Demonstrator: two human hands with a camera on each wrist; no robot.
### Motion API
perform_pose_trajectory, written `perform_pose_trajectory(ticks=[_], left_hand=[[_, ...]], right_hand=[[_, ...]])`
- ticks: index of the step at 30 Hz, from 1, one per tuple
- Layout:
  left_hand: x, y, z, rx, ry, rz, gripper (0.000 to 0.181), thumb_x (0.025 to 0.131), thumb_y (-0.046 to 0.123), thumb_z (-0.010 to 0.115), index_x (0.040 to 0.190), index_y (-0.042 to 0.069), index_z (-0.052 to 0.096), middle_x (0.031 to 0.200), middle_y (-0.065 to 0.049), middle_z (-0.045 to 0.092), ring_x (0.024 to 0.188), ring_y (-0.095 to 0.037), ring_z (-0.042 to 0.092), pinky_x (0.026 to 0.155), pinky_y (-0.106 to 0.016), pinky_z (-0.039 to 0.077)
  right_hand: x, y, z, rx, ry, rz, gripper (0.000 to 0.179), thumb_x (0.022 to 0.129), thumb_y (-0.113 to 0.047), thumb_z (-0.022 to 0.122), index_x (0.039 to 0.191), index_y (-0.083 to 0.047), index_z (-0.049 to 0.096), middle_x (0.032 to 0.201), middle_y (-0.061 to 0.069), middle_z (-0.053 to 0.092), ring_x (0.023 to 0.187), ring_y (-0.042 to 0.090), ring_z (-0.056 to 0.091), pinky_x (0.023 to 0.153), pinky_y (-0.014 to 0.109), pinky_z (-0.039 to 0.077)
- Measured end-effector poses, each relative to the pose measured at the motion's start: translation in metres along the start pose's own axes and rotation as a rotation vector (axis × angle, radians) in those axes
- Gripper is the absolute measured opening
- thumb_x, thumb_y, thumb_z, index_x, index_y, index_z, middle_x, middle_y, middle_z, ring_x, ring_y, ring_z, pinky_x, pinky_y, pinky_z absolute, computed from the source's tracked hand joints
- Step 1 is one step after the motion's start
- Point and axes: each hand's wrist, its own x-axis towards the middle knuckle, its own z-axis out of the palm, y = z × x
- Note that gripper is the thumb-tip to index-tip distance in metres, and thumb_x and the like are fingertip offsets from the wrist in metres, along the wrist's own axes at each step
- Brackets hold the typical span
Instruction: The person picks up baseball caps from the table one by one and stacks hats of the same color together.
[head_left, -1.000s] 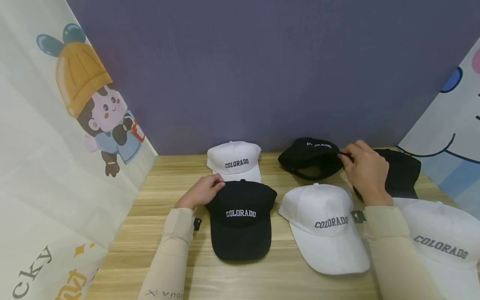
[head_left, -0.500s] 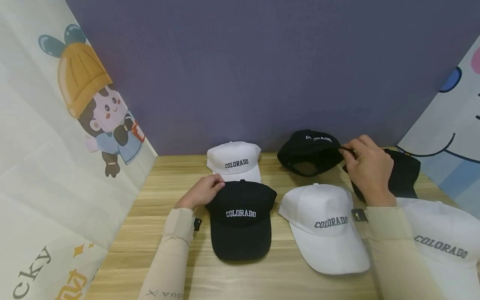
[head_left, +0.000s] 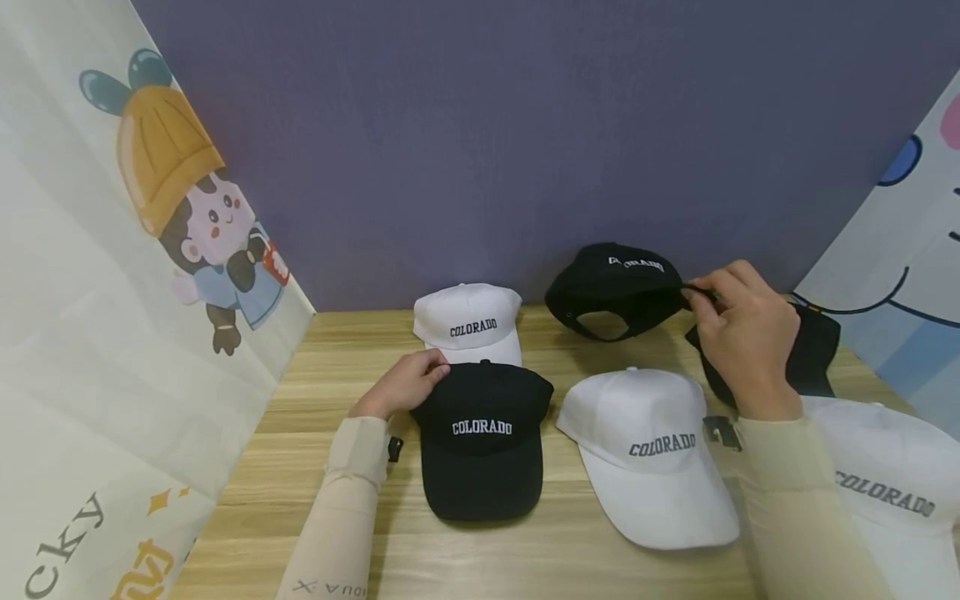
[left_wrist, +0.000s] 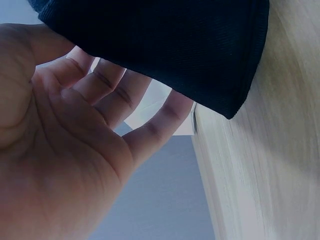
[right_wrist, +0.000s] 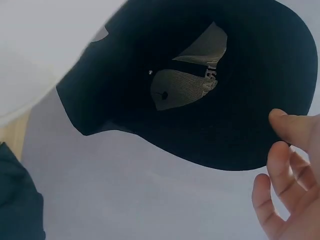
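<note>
Leftmost, your left hand [head_left: 401, 385] pinches the upper corner of the near black cap [head_left: 483, 479], brim toward you on the table [head_left: 408, 558]. Further right, the raised black cap [head_left: 600, 271] could swing or drop onto the white cap [head_left: 648, 492] before it, since your right hand [head_left: 746, 337] pinches only its brim's edge; it hangs tilted above the table, hollow showing, white lettering partly readable.

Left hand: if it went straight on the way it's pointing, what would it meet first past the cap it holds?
Probably the rear white cap, just beyond the left hand and the front black cap it pinches; the depth between them is unclear.
</note>
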Motion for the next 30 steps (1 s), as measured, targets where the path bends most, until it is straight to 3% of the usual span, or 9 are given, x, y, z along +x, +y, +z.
perform_pose_trajectory(ticks=[15,30], left_hand=[[-0.003,-0.002,-0.002,-0.004,0.0,0.013,0.015,0.105,0.016,0.055,0.097,0.009,0.066,0.088,-0.004,0.064,0.081,-0.017,0.056,0.079,-0.035,0.045],[-0.001,-0.003,0.0,-0.008,-0.002,0.015,0.015,0.106,0.015,0.055,0.098,0.008,0.065,0.086,-0.004,0.062,0.079,-0.016,0.055,0.077,-0.034,0.044]], right_hand=[[0.009,-0.028,-0.02,0.029,0.047,-0.003,0.006,0.088,-0.007,0.078,0.093,-0.003,0.078,0.09,0.015,0.069,0.064,0.029,0.062,0.063,0.021,0.032],[0.012,-0.041,-0.03,0.048,0.074,-0.038,0.011,0.091,-0.011,0.078,0.093,0.0,0.079,0.088,0.017,0.069,0.062,0.026,0.057,0.064,0.014,0.03]])
